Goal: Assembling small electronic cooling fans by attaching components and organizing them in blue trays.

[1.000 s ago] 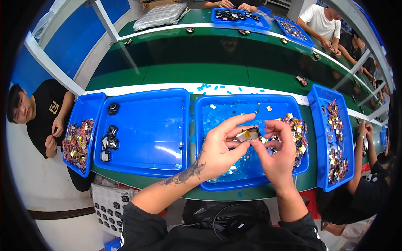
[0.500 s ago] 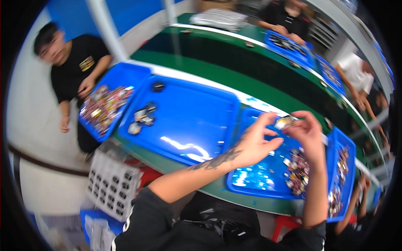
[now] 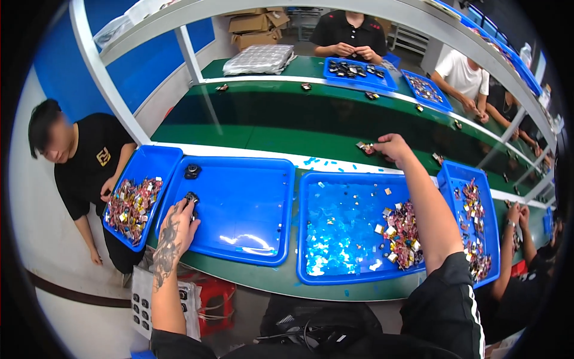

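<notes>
My left hand (image 3: 178, 226) is down in the left part of a wide blue tray (image 3: 251, 179). Its fingers are bent onto a small black housing (image 3: 191, 197), and they hide part of it. Another black housing (image 3: 192, 172) lies farther back in that tray. My right hand (image 3: 391, 148) reaches over the green belt (image 3: 263, 128), fingertips pinched at a small part with a pale square and reddish wires (image 3: 365, 147). Below my right forearm, a second blue tray (image 3: 304, 239) holds a heap of similar wired parts (image 3: 402, 233) and scattered blue film pieces (image 3: 329, 239).
Blue bins of wired parts stand at the left (image 3: 170, 153) and right (image 3: 443, 173). Small parts are spaced along the belt. A person in black (image 3: 89, 155) is at the left; other people work across the belt and at the right. A white frame post (image 3: 107, 78) rises at left.
My hands were together above the right tray, with a small part between them. Now they are apart: the left is in the left tray, the right is over the belt. The view has turned.
</notes>
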`<state>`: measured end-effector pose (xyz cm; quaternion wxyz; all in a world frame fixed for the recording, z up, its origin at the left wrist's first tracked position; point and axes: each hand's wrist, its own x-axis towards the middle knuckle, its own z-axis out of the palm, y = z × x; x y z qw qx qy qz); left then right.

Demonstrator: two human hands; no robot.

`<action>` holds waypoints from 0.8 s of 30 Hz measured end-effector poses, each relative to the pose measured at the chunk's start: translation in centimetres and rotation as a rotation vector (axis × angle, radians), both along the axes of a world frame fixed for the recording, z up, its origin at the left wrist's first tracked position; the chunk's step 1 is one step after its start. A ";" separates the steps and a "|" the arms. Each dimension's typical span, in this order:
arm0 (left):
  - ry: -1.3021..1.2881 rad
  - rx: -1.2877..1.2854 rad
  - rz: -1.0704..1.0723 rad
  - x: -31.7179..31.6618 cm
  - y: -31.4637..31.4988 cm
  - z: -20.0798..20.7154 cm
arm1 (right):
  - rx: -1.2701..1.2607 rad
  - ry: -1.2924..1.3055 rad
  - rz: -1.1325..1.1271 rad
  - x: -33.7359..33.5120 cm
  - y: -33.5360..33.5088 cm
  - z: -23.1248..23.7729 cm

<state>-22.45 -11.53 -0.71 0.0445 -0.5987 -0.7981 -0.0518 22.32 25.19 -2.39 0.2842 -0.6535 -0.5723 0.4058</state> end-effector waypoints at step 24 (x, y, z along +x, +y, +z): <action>-1.662 -0.045 -0.433 14.9 9.6 2.6 | 0.398 -0.691 0.414 5.6 -20.1 5.3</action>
